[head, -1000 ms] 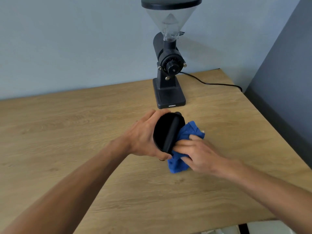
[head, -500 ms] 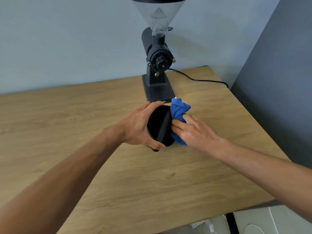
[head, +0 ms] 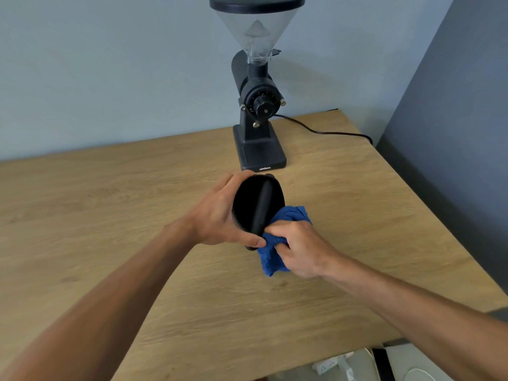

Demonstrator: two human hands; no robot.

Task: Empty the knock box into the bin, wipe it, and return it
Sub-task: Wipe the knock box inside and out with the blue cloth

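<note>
Left hand (head: 220, 215): fingers wrapped round the outer wall of the knock box (head: 257, 206), thumb lying along its near lower edge. Box held tilted on its side just above the bench (head: 110, 204), open mouth turned toward the camera, knock bar (head: 262, 207) running across the opening from top to bottom.

Right hand (head: 299, 248): fingers clenched on a bunched blue cloth (head: 272, 257), pressed against the box's lower right rim where the bar ends. The two hands nearly touch at that point. Part of the cloth bulges out behind the right hand, beside the box's right wall; another fold hangs below the fist toward the bench surface.

Surroundings: a black coffee grinder (head: 257, 116) with a clear hopper stands just beyond the box, its base close to the box's far rim. Its power cord (head: 324, 132) trails right toward the back right corner of the bench. Bench top bare and wide to the left and in front of the hands. Right edge of the bench runs diagonally near the right forearm; near edge lies below both forearms, with floor items, not identifiable, visible past it at lower right.
</note>
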